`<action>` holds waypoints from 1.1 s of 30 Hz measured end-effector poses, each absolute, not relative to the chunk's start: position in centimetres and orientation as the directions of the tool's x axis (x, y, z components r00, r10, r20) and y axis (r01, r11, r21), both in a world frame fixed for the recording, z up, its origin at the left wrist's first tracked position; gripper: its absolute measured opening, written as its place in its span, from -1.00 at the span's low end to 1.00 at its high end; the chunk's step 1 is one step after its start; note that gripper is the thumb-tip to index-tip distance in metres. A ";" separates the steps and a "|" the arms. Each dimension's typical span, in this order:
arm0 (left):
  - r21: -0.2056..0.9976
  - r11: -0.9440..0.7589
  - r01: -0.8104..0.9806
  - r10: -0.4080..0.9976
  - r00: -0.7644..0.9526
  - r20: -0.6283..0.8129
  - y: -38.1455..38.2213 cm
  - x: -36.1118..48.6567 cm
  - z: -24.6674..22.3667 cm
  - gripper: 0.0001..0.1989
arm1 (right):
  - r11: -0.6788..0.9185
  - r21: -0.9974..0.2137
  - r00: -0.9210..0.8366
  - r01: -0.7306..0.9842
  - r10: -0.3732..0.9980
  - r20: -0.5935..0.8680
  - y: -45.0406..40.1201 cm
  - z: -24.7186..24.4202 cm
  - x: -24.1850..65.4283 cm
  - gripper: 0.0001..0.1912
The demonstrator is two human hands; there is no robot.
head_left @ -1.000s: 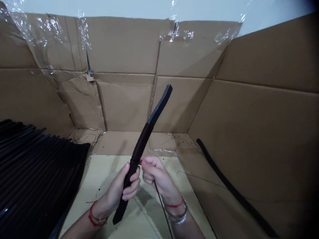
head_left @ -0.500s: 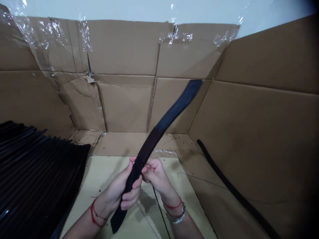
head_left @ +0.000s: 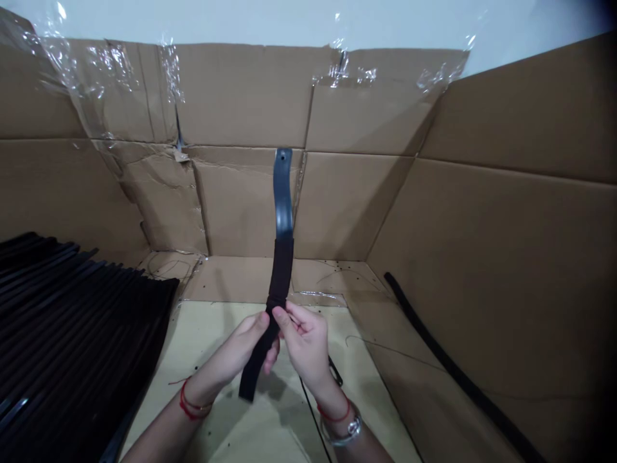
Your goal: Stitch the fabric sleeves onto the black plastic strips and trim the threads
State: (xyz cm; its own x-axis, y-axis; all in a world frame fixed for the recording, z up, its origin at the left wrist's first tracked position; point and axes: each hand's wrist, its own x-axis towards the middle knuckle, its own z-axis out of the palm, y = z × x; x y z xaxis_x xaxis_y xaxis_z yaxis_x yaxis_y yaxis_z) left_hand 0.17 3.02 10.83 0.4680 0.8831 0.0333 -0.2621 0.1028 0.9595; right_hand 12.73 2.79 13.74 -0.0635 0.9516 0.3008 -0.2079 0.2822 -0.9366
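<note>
A curved dark strip (head_left: 283,206) stands almost upright in front of me. Its upper part is bare, bluish and shiny, with a small hole near the tip, and black fabric covers the lower part. My left hand (head_left: 248,341) grips the covered part from the left, thumb on top. My right hand (head_left: 306,341) pinches the fabric from the right, where it bunches in folds. Both thumbs nearly meet below these folds. A thin black cord (head_left: 311,405) and a small dark tool-like item (head_left: 335,372), partly hidden by my right wrist, lie below.
Many dark strips (head_left: 81,334) are stacked at the left. One long black strip (head_left: 453,366) leans along the right cardboard wall (head_left: 520,270). Cardboard (head_left: 241,96) with clear tape rises behind the pale work surface (head_left: 207,321).
The strip has swung from tilting right to nearly upright, its top moving left and its lower end rising. My right hand has shifted its pinch, its thumb now over the fabric.
</note>
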 end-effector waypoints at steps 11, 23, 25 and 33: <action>0.978 -0.094 -0.188 0.960 0.244 0.140 2.1 0.3 10.8 -0.50 | 0.295 -0.905 -0.078 -0.307 0.940 0.333 3.3 13.5 12.8 -0.61; 0.958 0.132 -0.253 0.941 0.337 -0.040 2.3 1.0 11.0 -0.43 | 0.191 -0.937 -0.269 -0.292 0.924 0.273 3.3 13.7 13.4 -0.54; 0.915 0.311 -0.257 0.826 0.550 -0.126 1.9 1.0 11.0 -0.37 | 0.142 -0.939 -0.325 -0.313 0.913 0.246 3.6 13.7 13.6 -0.51; 0.973 0.042 -0.228 0.893 0.446 0.066 1.8 0.7 10.2 -0.41 | 0.245 -0.934 -0.216 -0.258 0.928 0.303 2.6 14.0 13.6 -0.63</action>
